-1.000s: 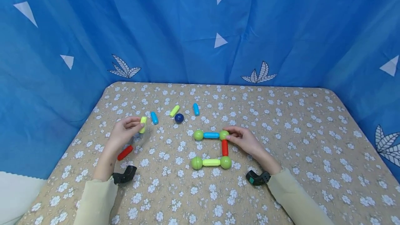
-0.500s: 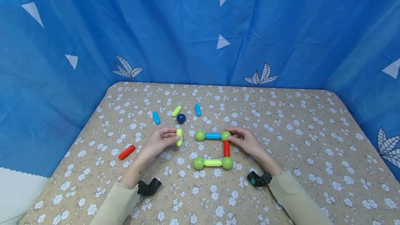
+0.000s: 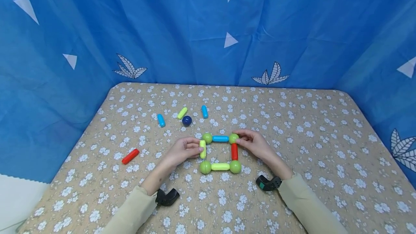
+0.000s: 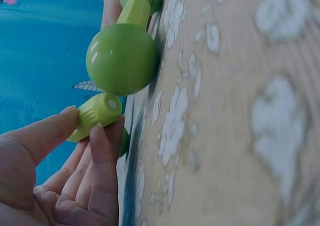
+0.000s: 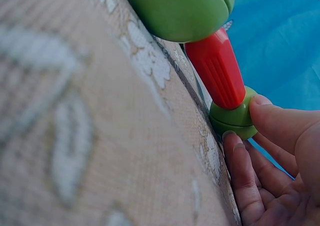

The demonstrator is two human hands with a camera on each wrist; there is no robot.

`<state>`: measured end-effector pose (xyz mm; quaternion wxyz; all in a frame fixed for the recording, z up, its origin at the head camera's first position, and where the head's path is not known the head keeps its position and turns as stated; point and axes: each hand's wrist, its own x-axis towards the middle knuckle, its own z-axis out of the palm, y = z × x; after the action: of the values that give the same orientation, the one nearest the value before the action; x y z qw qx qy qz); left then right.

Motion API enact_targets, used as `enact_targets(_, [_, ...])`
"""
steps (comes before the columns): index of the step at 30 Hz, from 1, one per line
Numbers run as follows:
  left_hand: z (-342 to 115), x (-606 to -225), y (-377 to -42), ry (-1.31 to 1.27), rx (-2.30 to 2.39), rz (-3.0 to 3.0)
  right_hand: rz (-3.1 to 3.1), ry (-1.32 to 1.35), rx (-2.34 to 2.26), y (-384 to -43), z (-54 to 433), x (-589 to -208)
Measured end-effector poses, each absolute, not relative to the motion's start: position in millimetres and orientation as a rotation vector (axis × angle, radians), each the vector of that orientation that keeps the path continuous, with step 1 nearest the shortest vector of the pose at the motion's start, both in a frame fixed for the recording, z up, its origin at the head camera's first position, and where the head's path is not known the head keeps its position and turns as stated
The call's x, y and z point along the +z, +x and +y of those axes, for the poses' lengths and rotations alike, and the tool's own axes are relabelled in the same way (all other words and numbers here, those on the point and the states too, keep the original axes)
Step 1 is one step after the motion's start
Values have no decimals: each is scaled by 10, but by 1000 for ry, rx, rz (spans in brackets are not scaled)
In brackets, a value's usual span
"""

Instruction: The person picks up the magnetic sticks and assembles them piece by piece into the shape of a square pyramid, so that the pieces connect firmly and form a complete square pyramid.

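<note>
My left hand [image 3: 184, 151] pinches a yellow-green magnetic rod [image 3: 203, 149] between thumb and fingers, at the left side of a frame of rods and balls. In the left wrist view the rod [image 4: 97, 113] is close to a green ball [image 4: 121, 59]; whether they touch I cannot tell. With thumb and fingertips my right hand [image 3: 253, 143] holds the far right green ball [image 3: 233, 138]. A red rod [image 3: 234, 152] runs from it to the near right ball [image 3: 235, 167]. A blue rod [image 3: 220, 138] forms the far side, a yellow-green rod [image 3: 220, 167] the near side.
Beyond the frame lie a dark blue ball [image 3: 186, 121], a yellow-green rod [image 3: 182, 113] and two blue rods, one on the left [image 3: 161, 120] and one on the right [image 3: 204, 112]. A red rod [image 3: 130, 156] is left of my left arm. Blue curtain [image 3: 195, 28] surrounds the table.
My left hand has carried the yellow-green rod rightward from the table's left part to the frame's left side. My right hand stays on the far right ball.
</note>
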<state>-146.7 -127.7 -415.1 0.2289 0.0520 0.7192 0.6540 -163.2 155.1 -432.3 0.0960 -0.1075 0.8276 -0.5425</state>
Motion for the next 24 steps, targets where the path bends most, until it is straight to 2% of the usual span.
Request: enact_targets(24, [-1131, -4175, -1469, -18, 1694, 2027, 2433, -313, -1601, -1650, 1554, -4297])
